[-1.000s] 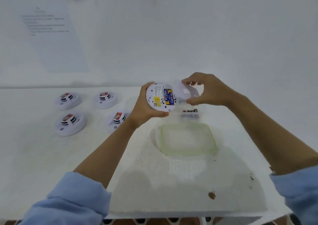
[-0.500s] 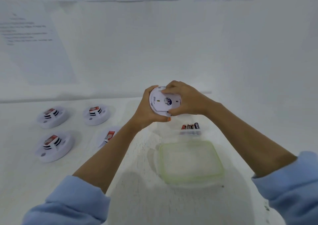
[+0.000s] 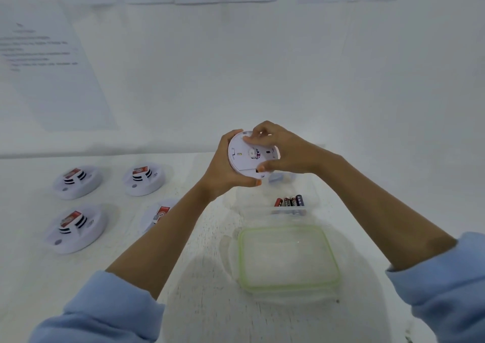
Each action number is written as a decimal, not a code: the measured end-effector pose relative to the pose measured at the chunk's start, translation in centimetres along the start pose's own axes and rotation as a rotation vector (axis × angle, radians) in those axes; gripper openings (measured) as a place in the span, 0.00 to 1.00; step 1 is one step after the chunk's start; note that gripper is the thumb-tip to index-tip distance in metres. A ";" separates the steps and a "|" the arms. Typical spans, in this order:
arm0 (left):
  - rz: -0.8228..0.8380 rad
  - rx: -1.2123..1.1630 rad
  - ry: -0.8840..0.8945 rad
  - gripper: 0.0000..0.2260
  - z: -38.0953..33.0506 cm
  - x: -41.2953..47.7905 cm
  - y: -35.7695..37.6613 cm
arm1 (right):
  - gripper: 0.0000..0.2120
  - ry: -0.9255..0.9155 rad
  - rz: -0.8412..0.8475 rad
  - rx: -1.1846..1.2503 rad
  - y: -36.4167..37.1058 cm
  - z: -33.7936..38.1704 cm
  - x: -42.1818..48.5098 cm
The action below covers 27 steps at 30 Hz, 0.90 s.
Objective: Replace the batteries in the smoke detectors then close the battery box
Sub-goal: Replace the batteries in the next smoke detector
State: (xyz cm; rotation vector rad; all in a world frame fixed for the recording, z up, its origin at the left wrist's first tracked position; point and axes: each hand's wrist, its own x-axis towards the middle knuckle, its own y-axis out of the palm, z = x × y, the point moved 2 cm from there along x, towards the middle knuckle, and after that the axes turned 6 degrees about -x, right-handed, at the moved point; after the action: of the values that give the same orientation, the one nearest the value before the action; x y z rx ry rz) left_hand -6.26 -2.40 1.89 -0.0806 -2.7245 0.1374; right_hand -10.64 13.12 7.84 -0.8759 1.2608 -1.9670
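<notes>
Status: one unit in hand, closing step under way.

Left hand (image 3: 223, 169): wrapped round the rim of a smoke detector (image 3: 259, 176), back side toward the camera, raised above the table (image 3: 210, 303), just behind the battery box (image 3: 312, 206).

Right hand (image 3: 286, 151): fingertips and thumb pinching the back cover (image 3: 242, 153) against the unit, fitted batteries (image 3: 256, 155) partly visible through its opening.

Judged: cover seated or nearly so, locking twist probably pending.

Four more detectors (image 3: 77, 228) resting face up at left, well apart from the box. Serviced or not: cannot tell.

Spare batteries (image 3: 290, 201) lying in the open box.

Lid (image 3: 240, 253) lying flat on the table in front of the box.

Remaining, at minimum: closing the box.
</notes>
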 end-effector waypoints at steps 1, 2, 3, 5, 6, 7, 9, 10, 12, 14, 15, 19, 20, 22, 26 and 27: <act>-0.008 0.000 -0.003 0.45 0.1 0.0 0.0 | 0.29 -0.001 -0.007 0.012 0.1 -0.1 0.0; -0.012 0.001 -0.001 0.45 0.2 0.0 0.1 | 0.29 -0.003 -0.018 0.025 0.2 -0.2 -0.1; -0.018 0.004 0.000 0.46 0.3 0.1 0.1 | 0.29 -0.003 -0.028 0.036 0.3 -0.3 -0.2; -0.037 0.007 0.007 0.46 0.5 0.1 0.3 | 0.28 0.004 -0.053 0.052 0.7 -0.5 -0.3; -0.045 0.009 0.012 0.45 0.5 0.0 0.4 | 0.28 0.009 -0.068 0.064 1.0 -0.5 -0.4; -0.056 0.006 0.018 0.44 0.5 0.0 0.5 | 0.27 0.016 -0.083 0.080 1.2 -0.6 -0.4; -0.078 -0.003 0.025 0.43 0.6 -0.1 0.7 | 0.27 0.030 -0.110 0.116 1.8 -0.6 -0.4; -0.085 0.002 0.028 0.43 0.5 -0.1 0.7 | 0.27 0.034 -0.118 0.133 2.0 -0.6 -0.5; -0.090 0.023 0.022 0.43 0.8 -0.2 0.7 | 0.27 0.045 -0.114 0.163 2.2 -0.7 -0.5; -0.088 0.051 0.025 0.43 0.7 -0.2 0.7 | 0.28 0.061 -0.089 0.186 2.0 -0.8 -0.5; -0.086 0.070 0.033 0.43 0.6 -0.2 0.6 | 0.28 0.070 -0.079 0.192 1.9 -0.8 -0.5; -0.097 0.275 0.100 0.38 -0.6 0.5 0.3 | 0.29 0.167 -0.087 0.309 1.7 0.3 -0.5; -0.099 0.338 0.112 0.38 -0.7 0.7 0.2 | 0.29 0.183 -0.093 0.381 1.8 0.8 -0.4; -0.136 0.433 0.110 0.44 -1.1 0.4 0.0 | 0.28 0.166 -0.143 0.458 2.0 1.7 -0.1; -0.249 0.625 0.129 0.49 -2.1 -0.7 -0.7 | 0.30 0.168 -0.292 0.593 2.8 2.9 0.9; -0.247 0.679 0.159 0.49 -2.1 -0.8 -1.2 | 0.30 0.170 -0.327 0.630 3.1 3.0 1.2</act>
State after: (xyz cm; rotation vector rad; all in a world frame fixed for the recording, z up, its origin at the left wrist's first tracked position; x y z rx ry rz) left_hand -4.72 -3.44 3.55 0.4148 -2.3631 0.9187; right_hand -8.44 9.58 6.19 -0.6224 0.5210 -2.5299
